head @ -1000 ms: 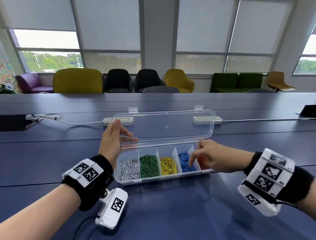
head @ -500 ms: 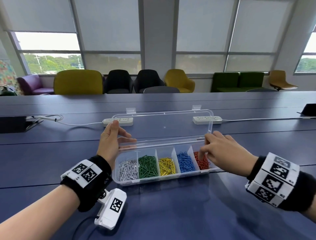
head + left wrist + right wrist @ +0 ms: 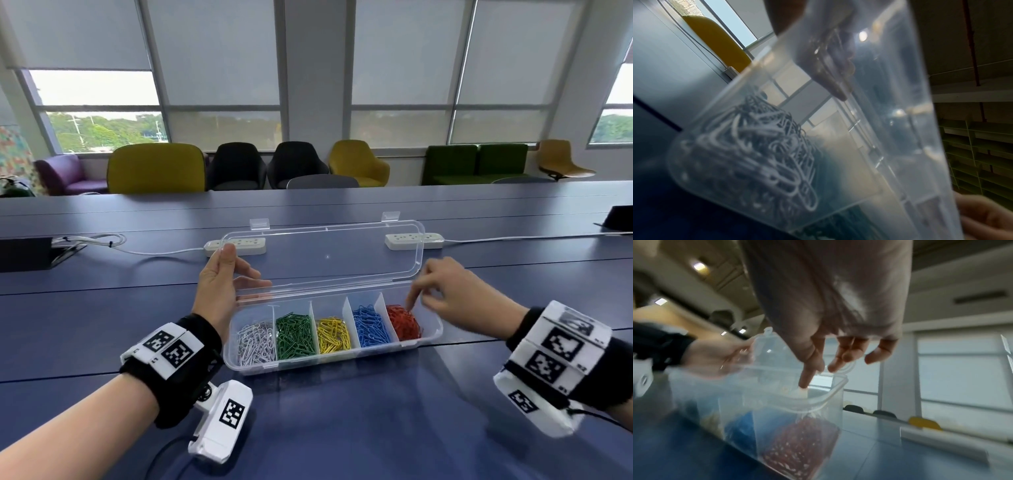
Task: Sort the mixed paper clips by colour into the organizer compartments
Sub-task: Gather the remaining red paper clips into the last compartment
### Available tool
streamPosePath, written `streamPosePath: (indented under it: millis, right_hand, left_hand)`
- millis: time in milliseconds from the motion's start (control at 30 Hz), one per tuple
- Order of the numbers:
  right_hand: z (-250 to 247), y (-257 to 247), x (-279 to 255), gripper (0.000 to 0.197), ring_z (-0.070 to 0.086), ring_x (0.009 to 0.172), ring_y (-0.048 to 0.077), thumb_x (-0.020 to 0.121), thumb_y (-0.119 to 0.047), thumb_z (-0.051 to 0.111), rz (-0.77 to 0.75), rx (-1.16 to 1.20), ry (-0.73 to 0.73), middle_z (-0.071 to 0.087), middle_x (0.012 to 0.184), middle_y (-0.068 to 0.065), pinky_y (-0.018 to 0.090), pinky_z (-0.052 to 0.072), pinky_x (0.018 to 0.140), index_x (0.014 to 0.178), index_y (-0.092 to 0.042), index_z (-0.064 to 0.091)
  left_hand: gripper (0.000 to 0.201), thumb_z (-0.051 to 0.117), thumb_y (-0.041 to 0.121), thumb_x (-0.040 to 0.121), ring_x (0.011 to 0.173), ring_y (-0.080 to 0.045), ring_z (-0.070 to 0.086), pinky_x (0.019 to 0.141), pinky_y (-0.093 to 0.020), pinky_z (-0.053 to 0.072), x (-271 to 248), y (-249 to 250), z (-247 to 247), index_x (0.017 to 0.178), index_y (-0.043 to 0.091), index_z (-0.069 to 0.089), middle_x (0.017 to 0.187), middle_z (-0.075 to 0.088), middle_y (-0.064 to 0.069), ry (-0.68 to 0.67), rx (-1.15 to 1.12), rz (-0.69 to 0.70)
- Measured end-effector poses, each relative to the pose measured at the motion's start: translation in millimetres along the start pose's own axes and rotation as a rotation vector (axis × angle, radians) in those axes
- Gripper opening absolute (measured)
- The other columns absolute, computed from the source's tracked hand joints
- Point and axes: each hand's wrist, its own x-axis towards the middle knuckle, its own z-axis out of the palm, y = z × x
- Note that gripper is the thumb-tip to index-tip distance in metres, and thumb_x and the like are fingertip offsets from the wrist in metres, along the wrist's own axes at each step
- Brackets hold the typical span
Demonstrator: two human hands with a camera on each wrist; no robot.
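Note:
A clear organizer (image 3: pixel 329 368) lies on the blue table with five compartments: white clips (image 3: pixel 257 342), green clips (image 3: pixel 294 335), yellow clips (image 3: pixel 332 334), blue clips (image 3: pixel 370 325) and red clips (image 3: pixel 404 323). Its lid (image 3: pixel 325 260) stands open. My left hand (image 3: pixel 239 270) grips the lid's left end; in the left wrist view its fingers show through the lid (image 3: pixel 890 113) above the white clips (image 3: pixel 760 154). My right hand (image 3: pixel 419 301) hovers over the right end. Its index finger (image 3: pixel 807 376) points down into the red compartment (image 3: pixel 803 443), the other fingers loosely curled. I see nothing held.
Two white power strips (image 3: pixel 236 246) (image 3: pixel 414 241) with cables lie just behind the lid. A black box (image 3: pixel 24 253) sits at the far left and a dark object (image 3: pixel 620 217) at the far right. Chairs line the table's far side.
My right hand left the blue compartment, swung right past the lid's corner with fingers pinched, and now dips its index finger into the red compartment. The left hand has kept its hold on the lid.

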Motion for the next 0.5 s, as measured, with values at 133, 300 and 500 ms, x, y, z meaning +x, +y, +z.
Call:
streamPosePath:
  millis: [133,300,500]
  right_hand:
    - [-6,13,9,0.020,0.046,0.058,0.003,0.091,-0.008,0.051,0.223,0.549,0.467,0.055,0.077,-0.002,0.011,0.035,0.054,0.081,-0.021,0.063]
    - [5,9,24,0.037,0.060,0.100,0.020,0.098,-0.050,0.030,0.515,1.157,0.087,0.063,0.113,0.001,0.036,0.048,0.083,0.119,-0.030,0.053]
    - [8,10,27,0.060,0.060,0.097,0.026,0.094,-0.057,0.025,0.550,1.312,0.033,0.067,0.110,0.008,0.034,0.048,0.081,0.102,-0.011,0.062]
  left_hand:
    - [0.041,0.035,0.042,0.097,0.056,-0.018,0.068,0.054,-0.037,0.057,1,0,0,0.073,0.012,0.047,0.058,0.060,0.000,0.003,-0.004,-0.007]
    - [0.040,0.037,0.044,0.096,0.057,-0.017,0.067,0.056,-0.030,0.056,1,1,0,0.073,0.013,0.048,0.067,0.058,-0.006,-0.006,0.032,-0.017]
    - [0.063,0.021,0.062,0.086,0.087,-0.019,0.062,0.078,-0.033,0.044,13,19,-16,0.096,0.014,0.061,0.092,0.068,-0.003,-0.196,0.055,-0.082]
